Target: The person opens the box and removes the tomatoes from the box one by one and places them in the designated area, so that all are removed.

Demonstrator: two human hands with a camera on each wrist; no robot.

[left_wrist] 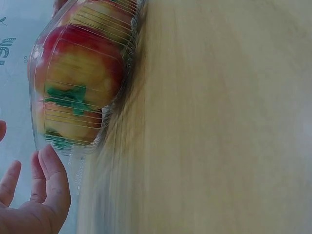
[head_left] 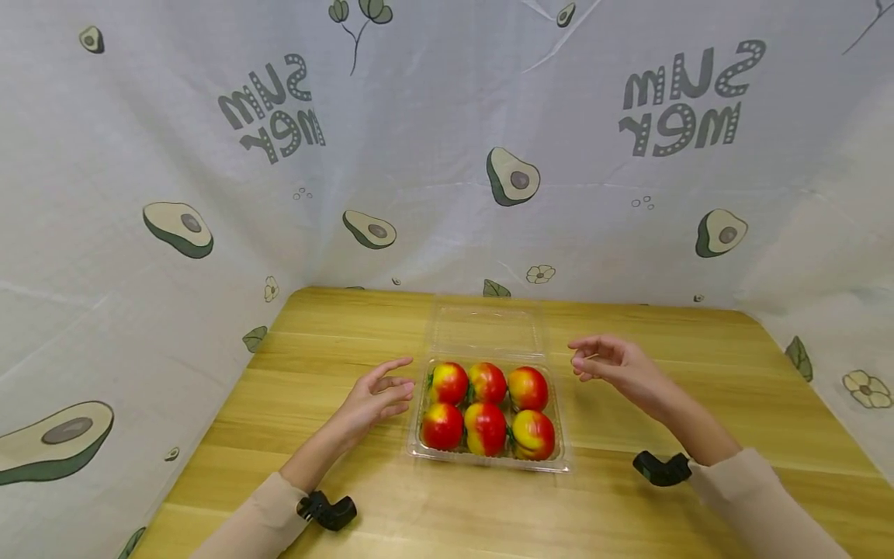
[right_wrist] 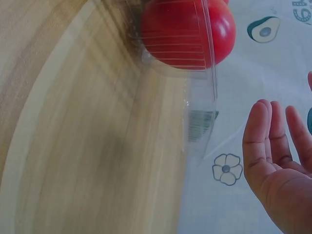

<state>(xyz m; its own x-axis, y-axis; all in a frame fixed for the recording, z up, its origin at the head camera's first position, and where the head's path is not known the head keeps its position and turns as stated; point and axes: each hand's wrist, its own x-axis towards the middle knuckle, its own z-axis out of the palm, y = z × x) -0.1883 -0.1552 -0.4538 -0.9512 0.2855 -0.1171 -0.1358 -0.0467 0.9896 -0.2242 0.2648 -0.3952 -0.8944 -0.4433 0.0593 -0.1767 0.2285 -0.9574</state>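
Observation:
A clear plastic clamshell box sits on the table, its transparent lid folded back flat behind it. Inside lie several round red-and-yellow fruits in two rows; green leaves show on some in the left wrist view. My left hand is just left of the box, fingers loosely extended and holding nothing. Its fingertips come close to the box's corner; whether they touch it I cannot tell. Off to the right of the box, my right hand hovers apart from it, fingers relaxed, nothing in them.
The wooden table extends around the box on all sides. A pale cloth printed with avocados hangs behind it and along both sides. Black wrist mounts stick out from both sleeves.

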